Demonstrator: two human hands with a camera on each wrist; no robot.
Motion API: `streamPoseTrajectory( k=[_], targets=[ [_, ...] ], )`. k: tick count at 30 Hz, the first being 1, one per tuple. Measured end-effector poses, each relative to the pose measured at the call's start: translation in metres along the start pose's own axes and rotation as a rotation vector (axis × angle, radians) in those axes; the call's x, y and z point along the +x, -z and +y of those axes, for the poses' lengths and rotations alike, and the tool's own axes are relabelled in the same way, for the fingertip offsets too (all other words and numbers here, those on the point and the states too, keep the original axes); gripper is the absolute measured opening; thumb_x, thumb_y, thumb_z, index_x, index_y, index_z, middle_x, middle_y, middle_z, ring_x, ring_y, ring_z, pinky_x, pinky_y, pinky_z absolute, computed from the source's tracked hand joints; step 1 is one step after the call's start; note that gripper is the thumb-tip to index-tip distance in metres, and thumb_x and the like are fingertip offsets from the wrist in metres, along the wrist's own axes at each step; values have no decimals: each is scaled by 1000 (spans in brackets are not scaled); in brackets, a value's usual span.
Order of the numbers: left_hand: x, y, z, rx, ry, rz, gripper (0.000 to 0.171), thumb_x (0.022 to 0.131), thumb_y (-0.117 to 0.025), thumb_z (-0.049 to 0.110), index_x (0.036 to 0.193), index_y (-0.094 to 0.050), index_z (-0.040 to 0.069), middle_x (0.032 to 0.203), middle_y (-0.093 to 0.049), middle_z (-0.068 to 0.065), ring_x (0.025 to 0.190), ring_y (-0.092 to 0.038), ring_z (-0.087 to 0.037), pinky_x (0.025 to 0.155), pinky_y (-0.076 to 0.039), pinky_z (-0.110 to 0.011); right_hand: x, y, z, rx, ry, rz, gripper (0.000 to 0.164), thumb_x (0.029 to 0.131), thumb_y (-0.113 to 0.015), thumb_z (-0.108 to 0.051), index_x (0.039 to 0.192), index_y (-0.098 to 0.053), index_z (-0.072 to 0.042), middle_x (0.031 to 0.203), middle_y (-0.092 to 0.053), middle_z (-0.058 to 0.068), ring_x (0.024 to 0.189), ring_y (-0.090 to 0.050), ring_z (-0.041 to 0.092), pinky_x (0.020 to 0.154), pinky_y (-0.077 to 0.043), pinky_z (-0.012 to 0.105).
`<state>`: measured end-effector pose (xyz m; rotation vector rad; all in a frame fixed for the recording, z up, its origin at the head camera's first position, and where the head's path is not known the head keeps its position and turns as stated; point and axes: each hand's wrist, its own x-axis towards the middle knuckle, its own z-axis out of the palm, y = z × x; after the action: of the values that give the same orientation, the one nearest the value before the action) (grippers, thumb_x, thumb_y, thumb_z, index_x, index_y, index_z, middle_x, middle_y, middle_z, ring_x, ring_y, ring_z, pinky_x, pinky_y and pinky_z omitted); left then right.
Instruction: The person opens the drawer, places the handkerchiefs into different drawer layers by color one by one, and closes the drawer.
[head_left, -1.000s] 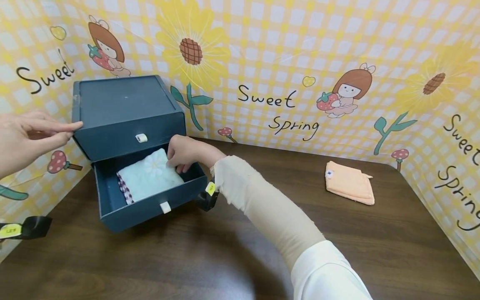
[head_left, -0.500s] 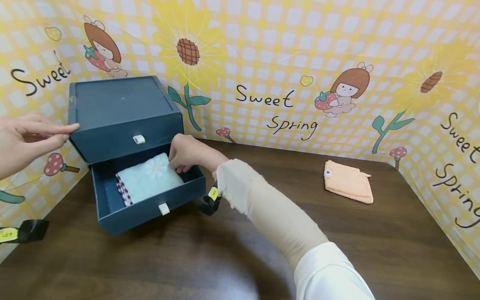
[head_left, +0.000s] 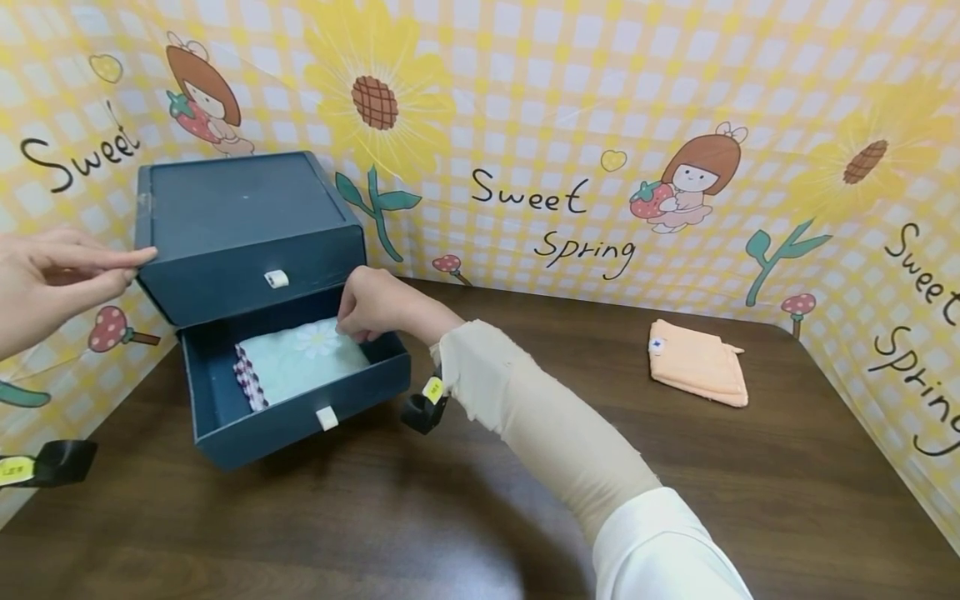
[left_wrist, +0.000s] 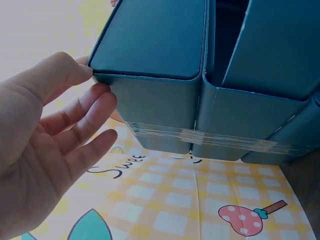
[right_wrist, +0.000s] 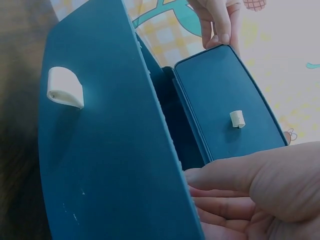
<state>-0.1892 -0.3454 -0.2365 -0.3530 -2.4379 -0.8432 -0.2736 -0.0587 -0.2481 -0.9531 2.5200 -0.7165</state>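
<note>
A dark blue drawer box (head_left: 247, 200) stands at the left, its lower drawer (head_left: 225, 454) pulled out. In that drawer lies a folded mint-green towel (head_left: 292, 367) with a pale flower and a dark checked edge. My right hand (head_left: 371, 304) reaches over the drawer's right side and pinches the towel's back right corner; in the right wrist view the drawer front hides its fingertips. With thumb and fingers, my left hand (left_wrist: 50, 120) holds the upper front left corner of the box. White pull tabs (head_left: 327, 417) mark both drawer fronts.
A folded peach towel (head_left: 697, 364) lies on the right of the dark wooden table (head_left: 525, 500). Yellow checked cloth (head_left: 525, 92) with printed flowers and figures walls the back and sides. Clear tape (left_wrist: 190, 135) runs around the box.
The mint towel's raised back part has sunk lower and flatter in the drawer. My right hand stays near its corner, and my left hand keeps its place on the box.
</note>
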Motion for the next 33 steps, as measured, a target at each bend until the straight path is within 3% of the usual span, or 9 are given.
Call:
streamPoseTrajectory(
  k=[1,3,7,10,12,14,18,24,33],
  targets=[
    [1,-1,-9,5,-17,0,49,85,-57,-7,110,-62,35,80,-47,23,69,-39,5,54,-35,-2,-1,0,0,0,2,3,13,87,-62,-12,88,-72,-4,69,-65,4,65,-61,12,58,-49,16],
    [5,-4,-44,19,-30,3,42,85,-59,-4,113,-66,26,81,-50,18,70,-41,2,55,-37,-3,-3,1,0,0,6,10,13,87,-63,-12,89,-72,-4,70,-65,4,65,-61,12,57,-49,16],
    [6,-6,-48,14,-56,11,40,85,-59,-3,113,-66,25,82,-51,18,71,-41,1,57,-37,-2,-10,5,-1,3,31,37,13,87,-62,-12,89,-72,-4,71,-64,3,64,-60,11,58,-48,15],
    [4,-4,-26,1,-57,13,39,86,-57,-6,114,-66,19,80,-50,19,70,-40,3,57,-36,-1,-15,8,-2,8,41,50,13,87,-63,-13,90,-72,-5,71,-64,2,64,-61,10,58,-48,15],
    [6,-5,-42,8,-52,13,29,86,-58,-3,113,-66,4,81,-51,15,69,-41,1,55,-37,-2,-19,10,-2,6,41,55,13,87,-63,-14,91,-72,-5,72,-64,2,64,-61,11,58,-48,15],
    [7,-5,-49,3,-52,12,28,86,-58,-3,112,-65,1,81,-52,13,68,-42,1,53,-37,-4,-23,12,-3,2,54,61,14,87,-63,-14,92,-72,-4,71,-64,1,66,-62,12,58,-48,16],
    [6,-4,-40,-6,-64,19,28,86,-58,-3,112,-66,3,80,-51,17,65,-43,3,51,-37,-4,-33,17,-6,-10,95,74,14,87,-63,-15,94,-71,-5,69,-65,0,67,-63,13,59,-48,16],
    [2,-5,-17,-103,-49,29,38,86,-54,-8,115,-65,14,77,-50,15,65,-40,1,49,-33,-6,-53,22,-11,-7,158,77,13,86,-64,-13,95,-71,-5,80,-65,-1,67,-61,5,63,-47,15],
    [0,-7,-9,-123,-41,42,38,87,-53,-5,116,-65,17,78,-46,12,60,-35,0,39,-24,-22,-86,21,-20,-78,192,70,19,86,-65,-15,101,-69,-5,91,-64,-2,76,-58,1,67,-44,10]
  ],
)
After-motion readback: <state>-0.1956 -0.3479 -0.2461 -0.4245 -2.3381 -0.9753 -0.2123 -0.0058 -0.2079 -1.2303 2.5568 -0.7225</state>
